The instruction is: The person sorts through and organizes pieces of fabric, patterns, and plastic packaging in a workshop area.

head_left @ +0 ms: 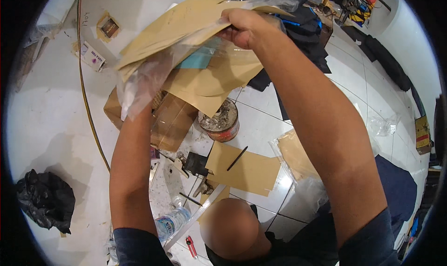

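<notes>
My right hand [242, 28] is closed on the edge of a stack of brown paper sheets [172, 26], raised at the top of the view. Clear plastic [144, 82] wraps part of the stack and hangs down on its left side. My left hand [158, 70] reaches up under the stack, behind this cloudy plastic, so its fingers are hidden. Below the stack are more brown sheets [219, 79] and a light blue piece [198, 56]. A cardboard box [174, 121] stands under them, beside a round can [219, 121] with a dirty top.
On the tiled floor lie a brown sheet [251, 173] with a black pen [237, 158], a plastic-wrapped brown pack [295, 154], a water bottle [172, 222] and a red cutter [191, 246]. A black plastic bag [45, 201] sits left; dark fabric [302, 37] lies at the far right.
</notes>
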